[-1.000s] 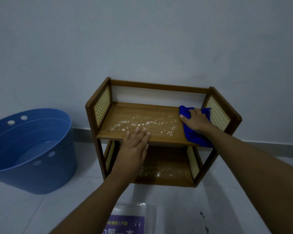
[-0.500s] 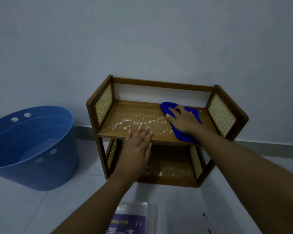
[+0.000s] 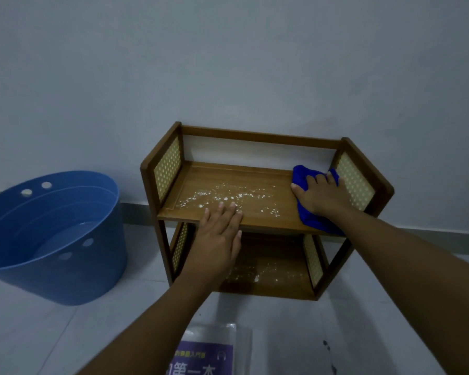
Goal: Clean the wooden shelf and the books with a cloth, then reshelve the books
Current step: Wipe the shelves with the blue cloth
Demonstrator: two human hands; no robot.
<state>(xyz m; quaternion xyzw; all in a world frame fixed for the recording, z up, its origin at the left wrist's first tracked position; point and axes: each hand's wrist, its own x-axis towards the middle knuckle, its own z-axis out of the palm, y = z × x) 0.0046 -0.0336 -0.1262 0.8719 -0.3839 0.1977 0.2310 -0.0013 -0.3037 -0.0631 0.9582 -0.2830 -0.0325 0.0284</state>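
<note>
1. Right hand (image 3: 320, 197) first: it lies palm down on the blue cloth (image 3: 313, 221), fingers laid across the fabric and thumb out to the side. It presses on the cloth and does not pinch it.
2. The cloth is bunched under that hand at the right end of the upper board (image 3: 268, 215). Its far edge touches the right woven side panel (image 3: 354, 182) and its near corner hangs over the board's front edge.
3. Over to the left hand (image 3: 217, 234): flat and relaxed, fingers straight and close together, holding nothing. The fingertips rest on the front part of the upper board, and the palm hangs out past the edge.
4. Between the two hands, a scatter of white specks (image 3: 228, 196) covers the middle of the upper board, thickest just beyond the left fingertips.
5. The wooden shelf (image 3: 255, 136) stands upright on the floor against the wall (image 3: 228, 63), with no books on either level. The left woven side panel (image 3: 167, 169) faces the right one across the board.
6. Down below, the lower board (image 3: 290, 288) carries its own white specks (image 3: 257, 277), partly hidden behind the left wrist.
7. On the tiled floor (image 3: 38, 334) to the left, well apart from the shelf, sits a blue bucket (image 3: 65, 280) with what looks like water in the bottom.
8. At the bottom edge of the head view, a book (image 3: 203, 358) with a purple cover lies flat on the floor in front of the shelf, cut off by the frame.
</note>
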